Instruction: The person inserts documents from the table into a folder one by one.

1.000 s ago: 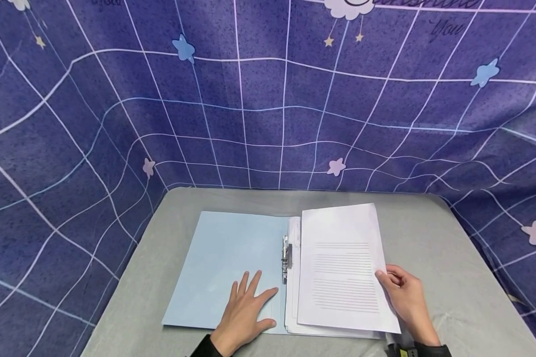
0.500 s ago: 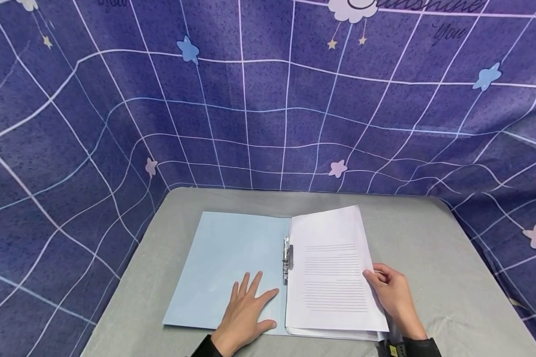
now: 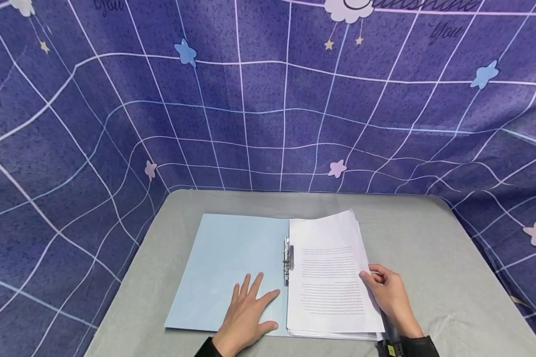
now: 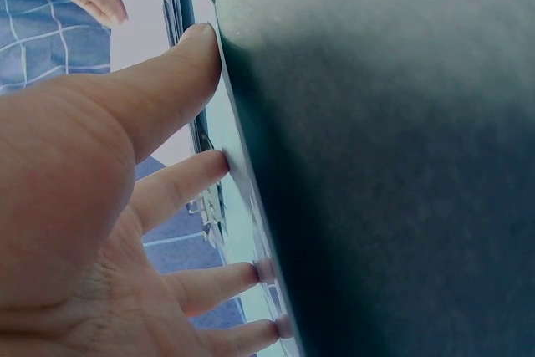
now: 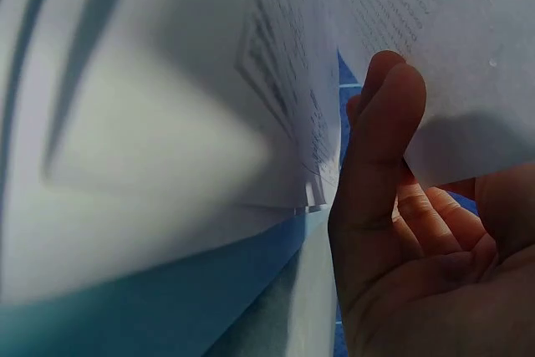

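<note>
A light blue folder (image 3: pixel 223 267) lies spread on the table in the head view, with a metal clip (image 3: pixel 288 263) along its spine. My left hand (image 3: pixel 246 317) rests on the left cover near the spine, fingers spread. On the right half is a stack of white paper, topped by a printed sheet (image 3: pixel 328 282). My right hand (image 3: pixel 390 295) pinches this sheet at its right edge between thumb and fingers. In the right wrist view the sheet (image 5: pixel 485 81) stands lifted in the right hand (image 5: pixel 410 232), apart from the pages beside it. The sheet's far right corner curls up.
A grey cloth covers the table (image 3: pixel 429 238). Purple-blue curtains (image 3: pixel 259 124) with a white grid and stars hang behind it and at both sides. The folder lies near the table's front edge.
My right hand has moved left with the printed sheet, bringing its left edge up to the clip and over the stack. The left hand stays in place on the cover.
</note>
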Available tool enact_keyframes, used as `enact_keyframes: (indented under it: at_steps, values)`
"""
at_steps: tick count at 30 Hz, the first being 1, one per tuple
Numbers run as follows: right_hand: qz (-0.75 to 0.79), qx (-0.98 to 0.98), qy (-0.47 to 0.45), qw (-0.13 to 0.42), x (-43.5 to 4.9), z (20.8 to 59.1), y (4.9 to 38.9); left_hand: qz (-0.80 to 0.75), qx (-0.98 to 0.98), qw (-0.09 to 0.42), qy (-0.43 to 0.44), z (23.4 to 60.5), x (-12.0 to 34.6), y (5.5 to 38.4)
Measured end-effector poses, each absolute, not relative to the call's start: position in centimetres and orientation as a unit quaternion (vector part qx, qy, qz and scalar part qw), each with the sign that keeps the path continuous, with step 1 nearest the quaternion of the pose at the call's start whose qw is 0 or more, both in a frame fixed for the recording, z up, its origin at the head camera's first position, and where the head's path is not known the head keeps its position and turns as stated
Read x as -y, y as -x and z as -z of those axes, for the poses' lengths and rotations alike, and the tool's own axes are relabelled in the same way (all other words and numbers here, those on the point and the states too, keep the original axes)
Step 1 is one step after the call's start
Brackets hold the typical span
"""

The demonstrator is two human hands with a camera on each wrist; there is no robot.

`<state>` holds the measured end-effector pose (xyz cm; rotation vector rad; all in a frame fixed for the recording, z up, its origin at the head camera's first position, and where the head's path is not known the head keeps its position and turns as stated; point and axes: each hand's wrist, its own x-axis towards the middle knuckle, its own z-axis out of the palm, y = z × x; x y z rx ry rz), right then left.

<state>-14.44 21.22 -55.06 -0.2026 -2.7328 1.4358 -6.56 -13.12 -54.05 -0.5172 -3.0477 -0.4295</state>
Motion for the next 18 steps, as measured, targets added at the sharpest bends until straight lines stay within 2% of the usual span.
enact_keyframes:
  at_steps: [7, 18]
  values:
    - [-0.447, 0.892, 0.067, 0.017, -20.99, 55.11, 14.43, 0.144, 0.976, 0.008, 0.165, 54.16, 13.23, 6.50]
    - [-0.391, 0.919, 0.039, 0.047, -21.02, 55.19, 14.67, 0.148, 0.975, 0.016, 0.166, 54.30, 13.16, 6.58]
